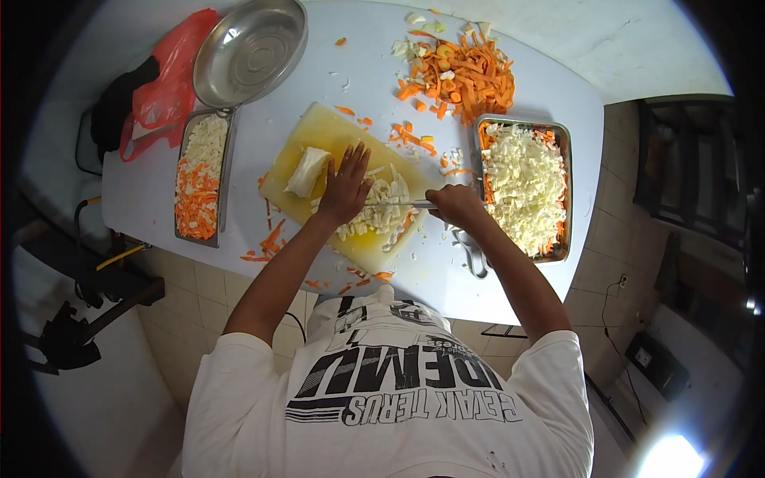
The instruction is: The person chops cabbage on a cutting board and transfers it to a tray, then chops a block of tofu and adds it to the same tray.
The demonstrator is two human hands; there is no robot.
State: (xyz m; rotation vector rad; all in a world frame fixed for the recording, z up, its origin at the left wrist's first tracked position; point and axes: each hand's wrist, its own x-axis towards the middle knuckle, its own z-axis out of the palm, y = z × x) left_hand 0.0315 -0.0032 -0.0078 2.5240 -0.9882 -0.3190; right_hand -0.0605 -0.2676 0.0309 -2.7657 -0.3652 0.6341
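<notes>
My right hand point(458, 205) is closed around the handle of a knife point(398, 205), whose blade points left across a yellow cutting board point(362, 253). Under and around the blade lies chopped cabbage point(388, 191). With fingers stretched out and lying flat, my left hand point(348, 187) rests over the blade's far end and the cut pieces. A pale uncut chunk of cabbage point(307, 172) sits on the board just left of those fingers.
Right of the board stands a metal tray point(568, 191) of shredded cabbage over carrot; a narrower tray point(224, 187) of chopped carrot and cabbage is at left. Behind are carrot peelings point(470, 76), a round metal pan point(251, 56) and a red plastic bag point(165, 80). Carrot scraps point(271, 241) litter the table.
</notes>
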